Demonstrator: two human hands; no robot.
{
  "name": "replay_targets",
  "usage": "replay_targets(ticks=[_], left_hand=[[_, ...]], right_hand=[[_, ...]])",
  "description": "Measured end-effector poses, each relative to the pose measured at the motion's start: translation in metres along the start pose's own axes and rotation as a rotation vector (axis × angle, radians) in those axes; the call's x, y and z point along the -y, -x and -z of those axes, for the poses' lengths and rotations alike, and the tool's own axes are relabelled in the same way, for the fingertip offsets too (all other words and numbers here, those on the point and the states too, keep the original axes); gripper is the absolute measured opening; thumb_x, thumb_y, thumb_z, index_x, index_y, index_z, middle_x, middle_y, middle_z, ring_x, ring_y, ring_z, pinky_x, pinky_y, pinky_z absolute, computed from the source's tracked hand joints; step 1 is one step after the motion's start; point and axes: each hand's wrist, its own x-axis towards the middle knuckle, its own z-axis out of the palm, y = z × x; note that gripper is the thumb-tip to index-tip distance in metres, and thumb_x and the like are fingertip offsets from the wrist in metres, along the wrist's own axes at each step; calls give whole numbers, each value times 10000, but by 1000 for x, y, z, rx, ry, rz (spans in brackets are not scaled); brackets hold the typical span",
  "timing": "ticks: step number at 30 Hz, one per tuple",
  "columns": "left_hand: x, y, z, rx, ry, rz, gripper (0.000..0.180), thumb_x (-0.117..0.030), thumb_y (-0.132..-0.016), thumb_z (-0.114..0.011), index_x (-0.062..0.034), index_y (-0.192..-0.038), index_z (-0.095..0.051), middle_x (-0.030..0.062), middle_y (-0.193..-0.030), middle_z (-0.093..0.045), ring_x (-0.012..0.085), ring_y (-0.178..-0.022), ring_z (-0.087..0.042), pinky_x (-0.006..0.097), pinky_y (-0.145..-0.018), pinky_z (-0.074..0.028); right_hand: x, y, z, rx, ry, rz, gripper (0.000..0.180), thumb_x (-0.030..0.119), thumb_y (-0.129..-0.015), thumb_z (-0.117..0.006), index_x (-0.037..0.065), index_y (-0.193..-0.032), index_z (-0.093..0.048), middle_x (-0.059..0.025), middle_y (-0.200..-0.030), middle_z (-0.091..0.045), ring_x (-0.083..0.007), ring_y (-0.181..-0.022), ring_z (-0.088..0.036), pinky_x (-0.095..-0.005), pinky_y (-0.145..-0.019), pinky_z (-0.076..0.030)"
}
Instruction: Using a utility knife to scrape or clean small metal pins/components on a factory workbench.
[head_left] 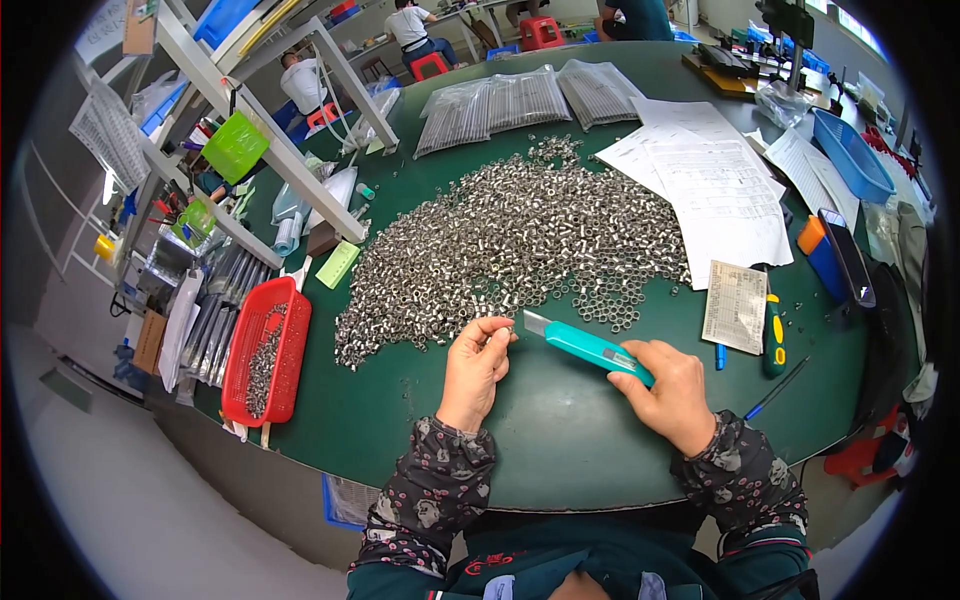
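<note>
Pinched between thumb and fingertips of the left hand (pixel 474 365): one small silvery metal sleeve (pixel 508 327), too tiny for detail, held just above the green bench top (pixel 420 410) near its front edge. Closed around the handle of a teal plastic utility knife (pixel 588 347): the right hand (pixel 672 392), fingers wrapped over the rear end and hiding it, blade end pointing left, tip just beside the pinched sleeve. Whether blade touches sleeve: cannot tell.

Both wrists bent inward, palms roughly facing each other; dark flower-patterned sleeves (pixel 430 490) entering from the lower edge.

Just behind the hands, spread across the bench middle: a broad heap of loose silvery metal sleeves (pixel 510 240). At the left edge: a red plastic mesh basket (pixel 268 350) partly filled with similar pieces. Toward the right edge: white printed paper sheets (pixel 715 185), a small paper slip (pixel 736 305), a green-handled screwdriver (pixel 774 335), a blue pen (pixel 775 390). At the far edge: clear bags of thin metal rods (pixel 530 100), contents hard to make out. Far right corner: a blue plastic basket (pixel 852 155), bent by the lens.
</note>
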Motion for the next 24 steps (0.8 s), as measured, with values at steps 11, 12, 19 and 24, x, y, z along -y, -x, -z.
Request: replay_targets(ticks=[11,12,19,24], left_hand=[[0,0,-3,6,-23,-8,114,-58,-835,-533,-17,-941,-536,-12,-728,-490,15,-485,-321,155,-410,-271],[1,0,-2,7,-25,-6,114,-58,-835,-533,-17,-941,-536,-12,-728,-490,15,-485,-321,155,-410,-271],[0,1,-2,23,-9,30,119,-67,-835,-535,-13,-940,-542,4,-740,-505,17,-480,-318,152,-404,-273],[1,0,3,4,101,82,125,-74,-841,-524,-8,-944,-543,39,-777,-535,21,-488,-330,150,-397,-276]], right_hand=[[-10,-2,0,259,-236,-227,268,263,-705,-645,52,-869,-629,-134,-747,-610,-283,-633,-581,-344,-576,-443],[-10,-3,0,258,-237,-229,268,263,-705,-645,52,-869,-629,-134,-747,-610,-283,-633,-581,-344,-576,-443],[1,3,-2,27,-9,-27,251,232,-685,-665,58,-858,-615,-98,-644,-543,-273,-540,-534,-357,-485,-408],[-4,-2,3,-95,7,47,228,182,-678,-667,59,-851,-585,-77,-604,-486,-263,-499,-504,-353,-449,-382]])
